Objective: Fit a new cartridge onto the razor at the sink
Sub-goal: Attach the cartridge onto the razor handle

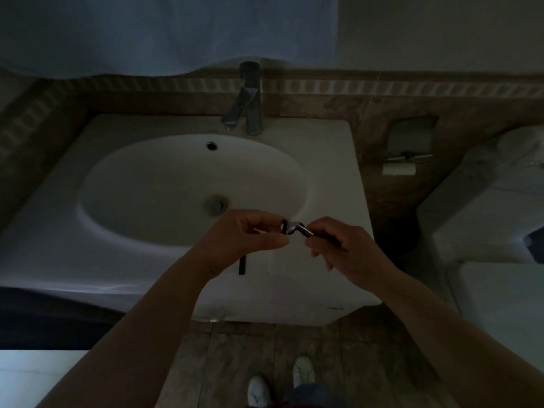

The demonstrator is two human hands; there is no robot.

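My right hand (341,248) grips the silver razor (300,229) by its handle, with the head end pointing left over the front rim of the white sink (132,260). A dark cartridge (284,226) sits at the razor's head. My left hand (250,234) pinches that cartridge between thumb and fingers. Both hands hover just in front of the basin, near the drain (216,204). Whether the cartridge is seated on the head I cannot tell in the dim light.
A thin dark object (242,265) lies on the sink's front ledge under my left wrist. A pale flat item (287,262) lies beside it. The chrome faucet (245,98) stands at the back. A toilet-paper holder (403,160) hangs on the right wall.
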